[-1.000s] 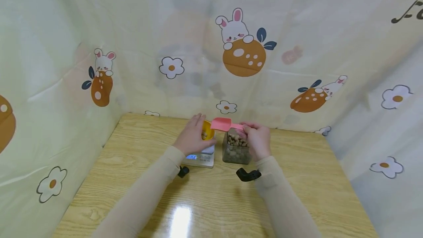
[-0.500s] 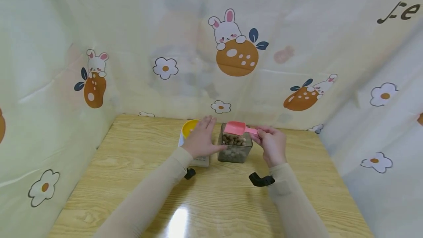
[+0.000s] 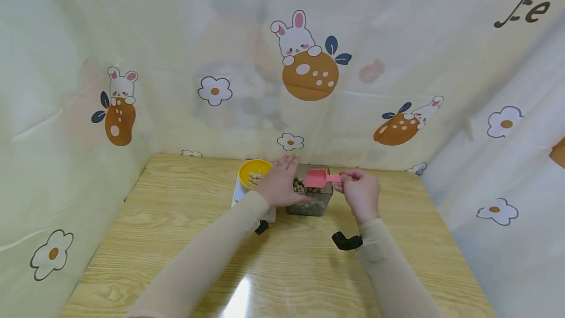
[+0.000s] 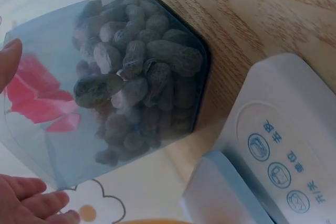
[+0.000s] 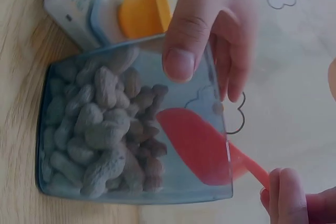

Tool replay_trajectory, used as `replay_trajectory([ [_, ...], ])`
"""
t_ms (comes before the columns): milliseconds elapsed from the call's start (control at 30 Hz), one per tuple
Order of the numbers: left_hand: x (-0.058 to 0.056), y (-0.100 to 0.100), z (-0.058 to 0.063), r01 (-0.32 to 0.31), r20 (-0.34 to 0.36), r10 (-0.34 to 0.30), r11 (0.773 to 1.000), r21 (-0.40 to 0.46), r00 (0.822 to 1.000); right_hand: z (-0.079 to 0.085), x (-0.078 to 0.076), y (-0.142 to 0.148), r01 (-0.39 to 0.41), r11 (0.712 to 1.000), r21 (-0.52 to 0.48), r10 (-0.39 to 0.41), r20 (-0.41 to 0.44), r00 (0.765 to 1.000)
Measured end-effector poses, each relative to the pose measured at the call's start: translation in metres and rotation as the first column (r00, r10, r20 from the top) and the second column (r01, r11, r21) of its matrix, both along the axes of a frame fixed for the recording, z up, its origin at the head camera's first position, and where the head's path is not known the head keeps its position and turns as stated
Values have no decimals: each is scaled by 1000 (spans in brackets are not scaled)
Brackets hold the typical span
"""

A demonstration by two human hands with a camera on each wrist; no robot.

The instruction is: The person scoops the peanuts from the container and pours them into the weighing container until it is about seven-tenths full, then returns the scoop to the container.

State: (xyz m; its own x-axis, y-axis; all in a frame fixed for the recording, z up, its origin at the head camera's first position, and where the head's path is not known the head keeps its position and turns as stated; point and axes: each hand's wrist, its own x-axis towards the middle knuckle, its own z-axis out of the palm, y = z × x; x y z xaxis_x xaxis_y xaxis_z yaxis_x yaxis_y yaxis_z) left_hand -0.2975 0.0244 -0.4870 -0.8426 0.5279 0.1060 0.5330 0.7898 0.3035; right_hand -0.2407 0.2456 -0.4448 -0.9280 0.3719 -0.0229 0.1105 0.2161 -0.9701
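My right hand (image 3: 363,194) pinches the handle of a pink scoop (image 3: 316,178). Through the clear wall in the right wrist view, the scoop's blade (image 5: 197,142) dips inside a see-through box (image 5: 105,195), above the unshelled peanuts (image 5: 105,124). My left hand (image 3: 279,183) straddles the box's left side with long, mostly straight fingers. Its thumb (image 5: 181,59) lies by the near wall, its other fingers by the far side; how firmly they touch is unclear. To the left, a yellow bowl (image 3: 255,167) holding several peanuts sits on a white kitchen scale (image 4: 294,114), partly hidden by the left hand.
Box and scale stand close together on a wood-grain table (image 3: 291,269), near its back edge. A printed curtain (image 3: 247,48) rises behind the table and along both sides. Black wrist mounts (image 3: 346,241) hang below both wrists.
The left hand has moved right from the yellow bowl to the box. The right hand has shifted right and lowered the pink scoop from above the scale's edge into the box. The view has shifted slightly.
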Motion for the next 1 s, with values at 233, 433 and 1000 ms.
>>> replay_trajectory([
  [233,-4,1,-5,-18,19,18,1000,6,1000,-5,1,-5,-5,957,290,11,-18,1000],
  [433,-3,3,-8,-33,47,33,999,11,998,-3,1,-13,-35,876,481,47,-13,999],
  [1000,-3,3,-9,-53,109,43,995,84,993,5,-5,-19,-101,623,776,279,-100,955],
])
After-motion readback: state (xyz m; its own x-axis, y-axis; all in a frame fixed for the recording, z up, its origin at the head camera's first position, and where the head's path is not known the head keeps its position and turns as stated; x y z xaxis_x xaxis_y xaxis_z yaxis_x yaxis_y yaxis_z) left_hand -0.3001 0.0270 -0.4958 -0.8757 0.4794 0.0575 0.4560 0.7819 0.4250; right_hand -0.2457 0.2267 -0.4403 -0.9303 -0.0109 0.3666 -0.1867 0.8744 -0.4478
